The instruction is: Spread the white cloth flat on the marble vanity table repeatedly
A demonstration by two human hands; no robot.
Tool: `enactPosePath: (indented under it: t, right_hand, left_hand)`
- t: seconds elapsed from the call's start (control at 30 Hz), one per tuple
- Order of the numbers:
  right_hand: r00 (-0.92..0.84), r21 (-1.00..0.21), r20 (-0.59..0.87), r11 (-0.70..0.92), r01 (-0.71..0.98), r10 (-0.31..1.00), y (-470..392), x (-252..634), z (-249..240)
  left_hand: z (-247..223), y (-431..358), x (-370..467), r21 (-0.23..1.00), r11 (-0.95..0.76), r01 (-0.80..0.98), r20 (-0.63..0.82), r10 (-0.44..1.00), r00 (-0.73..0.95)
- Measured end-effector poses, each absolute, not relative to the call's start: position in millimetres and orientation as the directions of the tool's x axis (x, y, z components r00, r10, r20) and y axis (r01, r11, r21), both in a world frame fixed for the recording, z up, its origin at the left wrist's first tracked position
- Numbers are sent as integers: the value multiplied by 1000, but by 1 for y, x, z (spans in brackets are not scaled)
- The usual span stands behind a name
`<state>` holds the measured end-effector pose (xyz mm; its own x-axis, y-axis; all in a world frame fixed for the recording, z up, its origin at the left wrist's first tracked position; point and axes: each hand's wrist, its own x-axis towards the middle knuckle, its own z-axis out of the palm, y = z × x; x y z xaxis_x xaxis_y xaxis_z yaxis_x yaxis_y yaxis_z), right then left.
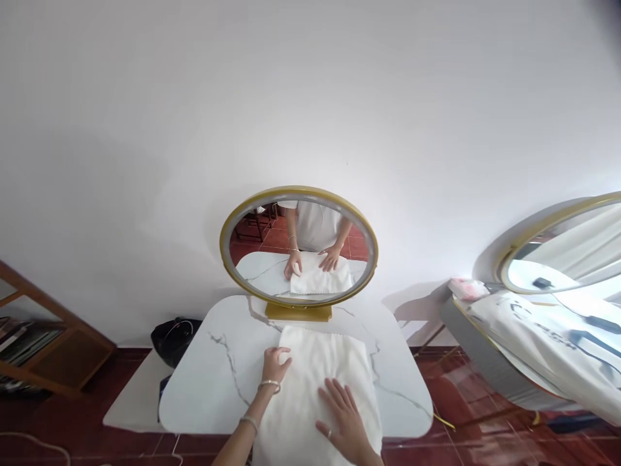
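A white cloth (310, 362), which looks like a towel, lies spread on the marbled white table (198, 388) and hangs over its near edge. My left hand (276, 366) is at the cloth's left edge, fingers bent and the thumb held a little apart from the forefinger. Flat on the cloth's right half rests my right hand (343, 414), with its fingers spread. Bracelets circle my left wrist, and a ring is on my right hand. Behind the cloth stands an oval gold-framed mirror (301, 249), reflecting both hands and the cloth.
To the right, a second table bears a white printed cloth (524, 330), a tissue pack (468, 288) and another gold-framed mirror (509, 259). A black bag (174, 342) sits at the left. Farther left is a wooden shelf (53, 349). The white wall rises behind the tables.
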<state>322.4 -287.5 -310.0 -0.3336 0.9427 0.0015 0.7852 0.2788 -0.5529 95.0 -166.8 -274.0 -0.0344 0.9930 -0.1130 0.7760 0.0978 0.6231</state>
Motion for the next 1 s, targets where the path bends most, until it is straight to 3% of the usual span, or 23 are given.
enactPosePath:
  t: [0.27,0.33,0.43,0.53,0.67,0.77,0.87,1.0]
  right_hand:
    - [-191,-797,-12,106,595,981,-290,325,-307]
    - [-111,-873,25,76,482,994,-295,326,-305]
    - [40,-948,88,71,309,995,-301,330,-293]
    - [171,-982,96,65,179,981,-304,338,-273]
    - [350,-996,84,65,65,933,-298,341,-244]
    - [489,-986,163,127,106,857,-287,332,-220]
    - [575,-911,400,239,336,714,-267,325,-187]
    - [371,-618,750,382,687,548,-235,339,-133]
  left_hand:
    - [-206,-176,139,705,-179,687,-115,926,359]
    - [-174,-189,155,647,-368,668,-63,848,527]
    - [-123,-211,174,462,-648,605,-32,670,742]
    - [-81,-228,180,345,-779,524,-7,556,831]
    - [-43,-236,173,236,-884,405,138,443,886]
    - [-19,-231,166,131,-928,348,266,371,890]
    - [4,-222,163,31,-952,304,390,292,874]
    - [31,-210,158,-9,-973,232,499,197,844]
